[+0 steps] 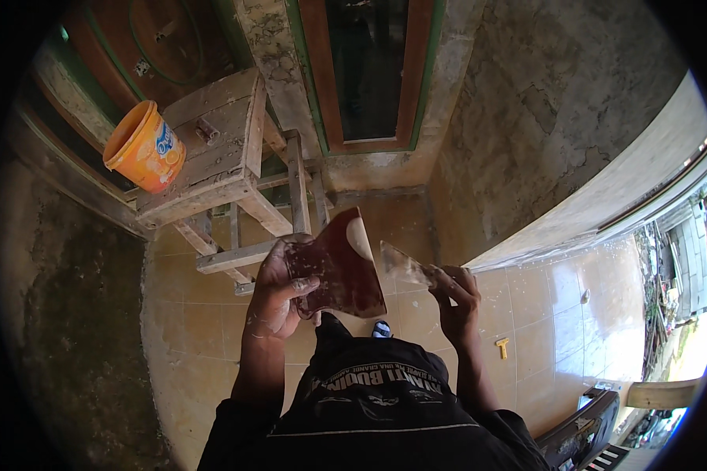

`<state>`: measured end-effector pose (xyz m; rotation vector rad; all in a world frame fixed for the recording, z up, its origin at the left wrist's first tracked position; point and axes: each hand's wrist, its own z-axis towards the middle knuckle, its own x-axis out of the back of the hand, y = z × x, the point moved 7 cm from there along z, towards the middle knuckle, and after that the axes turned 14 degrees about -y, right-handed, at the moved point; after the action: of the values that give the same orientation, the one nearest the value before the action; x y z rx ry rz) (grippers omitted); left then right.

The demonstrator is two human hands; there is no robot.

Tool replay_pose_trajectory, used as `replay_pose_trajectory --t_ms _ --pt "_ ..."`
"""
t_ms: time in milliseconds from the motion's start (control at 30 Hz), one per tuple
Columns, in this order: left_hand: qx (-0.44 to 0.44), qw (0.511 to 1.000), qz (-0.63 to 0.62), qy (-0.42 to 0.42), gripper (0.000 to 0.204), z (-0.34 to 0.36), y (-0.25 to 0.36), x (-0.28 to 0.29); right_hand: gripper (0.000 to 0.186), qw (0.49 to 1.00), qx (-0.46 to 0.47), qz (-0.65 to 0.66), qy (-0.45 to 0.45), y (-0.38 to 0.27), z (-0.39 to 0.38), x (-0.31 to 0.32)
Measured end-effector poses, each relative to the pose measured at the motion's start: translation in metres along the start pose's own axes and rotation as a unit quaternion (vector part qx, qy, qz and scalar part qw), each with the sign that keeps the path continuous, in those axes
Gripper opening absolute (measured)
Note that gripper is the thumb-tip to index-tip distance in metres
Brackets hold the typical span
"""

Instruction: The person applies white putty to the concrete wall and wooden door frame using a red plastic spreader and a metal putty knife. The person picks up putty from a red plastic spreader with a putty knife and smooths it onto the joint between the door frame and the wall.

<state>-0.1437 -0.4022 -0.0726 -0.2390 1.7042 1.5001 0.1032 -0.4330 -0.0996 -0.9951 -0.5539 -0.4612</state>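
My left hand (277,289) is closed around the narrower end of a dark red flared plate (336,271), its thumb lying over the face. Smears mark the plate's surface, and a pale rounded patch shows near its upper right corner. Closed on the handle of a putty knife (404,265), my right hand (457,302) points the blade toward the plate's right edge, a small gap apart from it. The knife's blade is coated with whitish smears. Pale residue also covers the fingers and wrist of my left hand.
A worn wooden stool (216,145) stands at the far left, with an orange bucket (145,149) on it. Ahead are a framed window (367,71) and a patchy grey wall (558,102). A yellow T-shaped tool (503,348) lies on the tiled floor (534,314) to the right.
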Motion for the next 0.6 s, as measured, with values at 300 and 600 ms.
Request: replay_pose_trajectory --t_ms 300,600 --pt "-0.176 0.934 0.296 0.095 0.045 -0.010 0.016 -0.028 0.041 0.879 -0.204 0.400 -0.161 -0.013 -0.018 -0.016" --pt "-0.049 0.892 0.448 -0.003 0.037 -0.008 -0.024 -0.041 0.038 0.822 -0.248 0.489 -0.157 -0.015 -0.005 -0.019"
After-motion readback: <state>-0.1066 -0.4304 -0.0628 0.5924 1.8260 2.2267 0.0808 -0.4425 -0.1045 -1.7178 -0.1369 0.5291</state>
